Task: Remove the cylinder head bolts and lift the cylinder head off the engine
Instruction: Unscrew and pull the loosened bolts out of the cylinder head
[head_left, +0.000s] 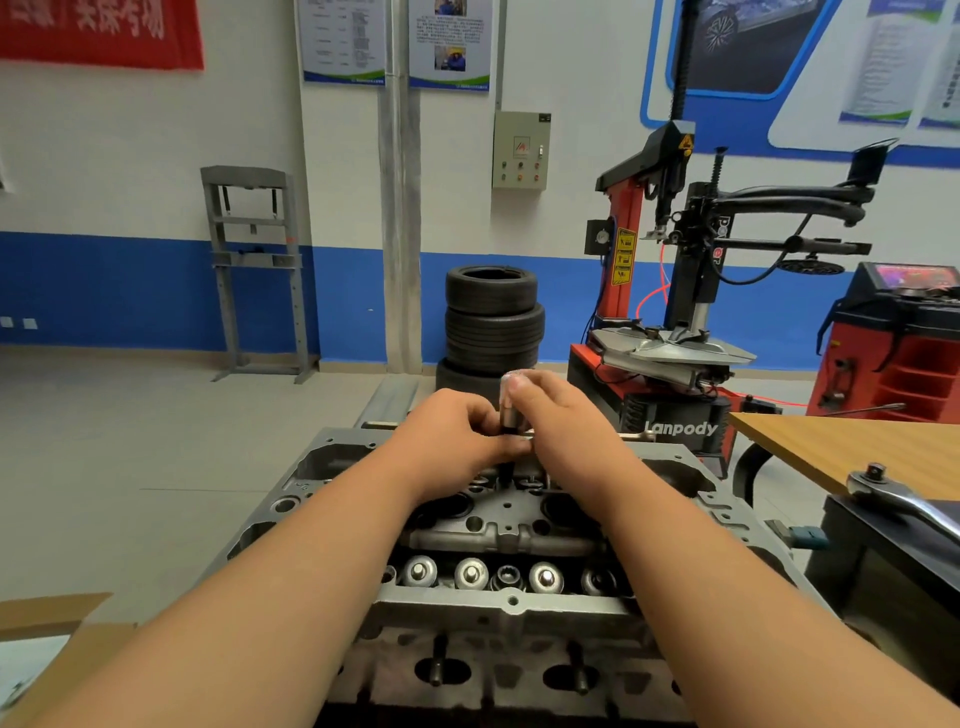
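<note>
Above cylinder head (511, 603) far edge: left hand (457, 431), right hand (561, 415) around socket (510, 409)

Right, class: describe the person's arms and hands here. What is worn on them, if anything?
The left arm and right arm are bare to the frame's edge: no sleeves show. The left hand and right hand wear no gloves. No watch or bracelet sits on either wrist. Some fingers are hidden, so rings cannot be ruled out.
</note>
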